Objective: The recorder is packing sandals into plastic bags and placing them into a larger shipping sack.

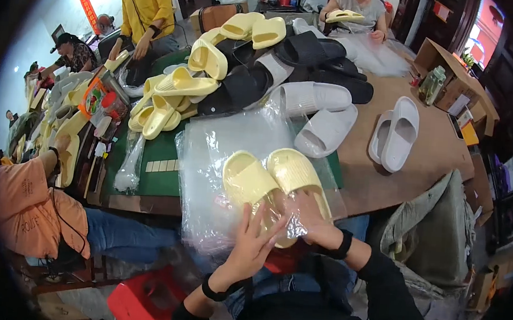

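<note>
In front of me, a pair of pale yellow slippers lies side by side, the left slipper (246,174) and the right slipper (294,168), over a stack of clear plastic bags (206,150). Glossy film of a clear plastic bag (297,227) shows around their heel ends. My left hand (249,248) is at the left slipper's heel, fingers spread and touching the film. My right hand (314,220) reaches over the right slipper with fingers bent against the film; their tips are partly hidden by glare.
A heap of yellow, black and white slippers (238,87) fills the table's far side. A white pair (395,134) stands at right near a glass jar (432,86) and cardboard box (453,72). A co-worker in orange (33,204) sits left; a red stool (145,301) stands below.
</note>
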`<state>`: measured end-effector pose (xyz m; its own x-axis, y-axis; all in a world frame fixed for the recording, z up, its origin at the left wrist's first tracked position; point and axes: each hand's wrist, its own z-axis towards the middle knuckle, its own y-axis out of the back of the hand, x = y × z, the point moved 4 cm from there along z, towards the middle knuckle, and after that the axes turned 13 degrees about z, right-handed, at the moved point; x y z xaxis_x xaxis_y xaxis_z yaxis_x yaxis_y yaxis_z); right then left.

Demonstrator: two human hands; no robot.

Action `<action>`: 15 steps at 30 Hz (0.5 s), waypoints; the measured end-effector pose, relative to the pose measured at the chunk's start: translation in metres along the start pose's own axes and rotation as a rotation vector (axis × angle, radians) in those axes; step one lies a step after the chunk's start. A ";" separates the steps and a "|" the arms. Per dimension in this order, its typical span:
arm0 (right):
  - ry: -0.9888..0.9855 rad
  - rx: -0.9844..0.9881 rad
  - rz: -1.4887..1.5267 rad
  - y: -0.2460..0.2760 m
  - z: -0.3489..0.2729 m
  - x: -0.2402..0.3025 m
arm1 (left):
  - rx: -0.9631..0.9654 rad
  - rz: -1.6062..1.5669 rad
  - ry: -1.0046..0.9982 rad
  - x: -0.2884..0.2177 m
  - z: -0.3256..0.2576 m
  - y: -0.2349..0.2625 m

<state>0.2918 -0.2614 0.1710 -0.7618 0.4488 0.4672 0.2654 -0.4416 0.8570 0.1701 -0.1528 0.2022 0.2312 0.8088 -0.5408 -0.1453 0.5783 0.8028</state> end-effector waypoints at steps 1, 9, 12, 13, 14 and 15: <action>-0.128 0.054 0.028 -0.004 0.010 -0.004 | -0.002 0.005 -0.002 0.000 -0.001 0.001; -0.151 -0.258 -0.009 -0.021 0.080 -0.008 | 0.060 -0.225 0.043 0.011 -0.007 -0.006; -0.072 -0.191 0.055 -0.030 0.082 -0.004 | -0.138 -0.115 0.246 0.029 -0.021 -0.001; -0.064 -0.230 0.108 -0.031 0.081 -0.001 | -0.222 -0.033 0.340 0.036 -0.027 -0.001; -0.065 -0.215 0.080 -0.037 0.088 0.001 | -0.203 0.051 0.315 0.040 -0.029 -0.004; -0.020 -0.220 0.096 -0.038 0.089 0.002 | -0.173 0.026 0.327 0.038 -0.034 -0.009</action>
<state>0.3327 -0.1739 0.1589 -0.7272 0.4109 0.5499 0.1988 -0.6406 0.7417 0.1480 -0.1235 0.1654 -0.0899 0.7985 -0.5952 -0.3142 0.5444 0.7778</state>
